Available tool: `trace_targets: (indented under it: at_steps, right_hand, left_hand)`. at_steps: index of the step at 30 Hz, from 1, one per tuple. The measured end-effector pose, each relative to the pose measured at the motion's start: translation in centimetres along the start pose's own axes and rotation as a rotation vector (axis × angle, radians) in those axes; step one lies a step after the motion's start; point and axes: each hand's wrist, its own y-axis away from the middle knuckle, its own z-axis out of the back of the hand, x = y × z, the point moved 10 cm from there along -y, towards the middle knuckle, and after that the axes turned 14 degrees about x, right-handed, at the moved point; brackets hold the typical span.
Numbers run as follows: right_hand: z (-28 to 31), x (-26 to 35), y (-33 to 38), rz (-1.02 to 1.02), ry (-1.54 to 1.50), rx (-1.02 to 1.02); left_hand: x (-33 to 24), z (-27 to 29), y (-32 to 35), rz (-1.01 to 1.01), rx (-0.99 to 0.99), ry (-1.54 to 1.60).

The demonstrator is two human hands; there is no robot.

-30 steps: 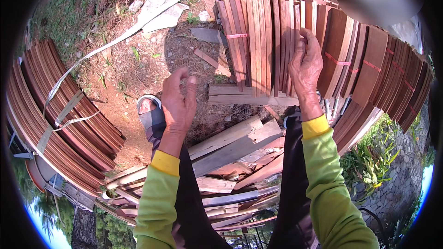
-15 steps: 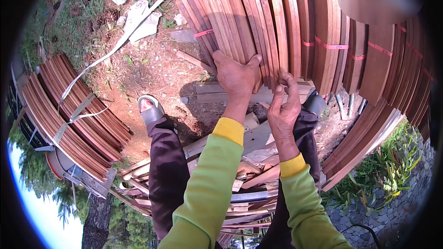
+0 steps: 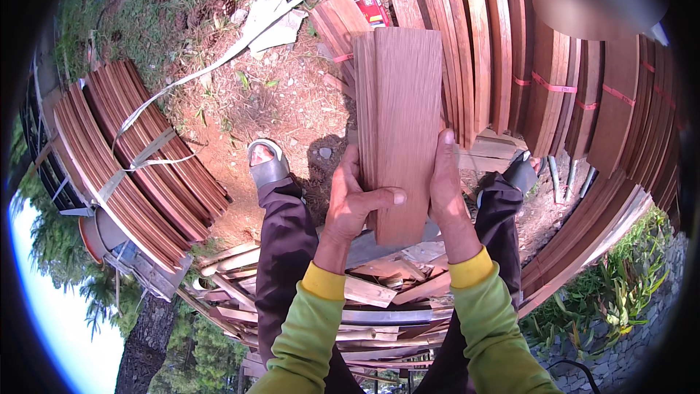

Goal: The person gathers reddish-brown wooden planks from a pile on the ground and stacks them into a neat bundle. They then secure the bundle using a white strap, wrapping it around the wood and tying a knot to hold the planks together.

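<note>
Between my two hands is a small stack of reddish-brown wooden boards (image 3: pixel 408 117), lifted up toward me with the top board's broad face showing. My left hand (image 3: pixel 350 197) grips its left edge, the thumb lying across the top board. Against the right edge presses my right hand (image 3: pixel 446 186), its thumb pointing up along the side. Just beyond stands a long row of similar boards (image 3: pixel 474 58), with a gap where a red packet (image 3: pixel 372 10) shows. Some bundles in the row have pink bands (image 3: pixel 552 86) around them.
To the left lies another pile of strapped boards (image 3: pixel 138 160). A pale strap (image 3: pixel 219 62) runs across the dirt near a white scrap (image 3: pixel 277 20). Loose offcuts (image 3: pixel 386 284) lie below my hands between my legs. Green plants (image 3: pixel 612 284) and a stone wall (image 3: pixel 620 343) are at the lower right.
My hands have taken several boards out of the row and raised them toward me. A gap has opened in the row, uncovering the red packet. My right hand has gone from pinching to gripping.
</note>
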Motion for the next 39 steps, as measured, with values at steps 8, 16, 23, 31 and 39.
trace_targets:
  at_steps: [8,16,23,31,39]
  right_hand:
    - [-8.1,-0.8,1.1,0.133,0.549,0.162]
    - [-16.2,-5.2,1.0,0.077,0.564,0.220]
    - [-21.4,-6.1,-2.1,0.108,0.696,0.225]
    - [-27.4,-7.2,-10.9,0.250,0.506,0.241]
    - [-31.1,-7.9,-21.5,0.223,0.451,0.196]
  left_hand:
    - [1.8,4.8,5.0,0.044,-0.035,0.216]
    - [-1.3,11.9,10.1,-0.145,-0.347,0.026]
    - [-5.3,17.6,11.0,-0.158,-0.475,-0.103]
    - [-9.3,17.7,18.3,-0.144,-0.767,-0.142]
    - [-10.4,15.4,18.5,-0.146,-0.582,0.017]
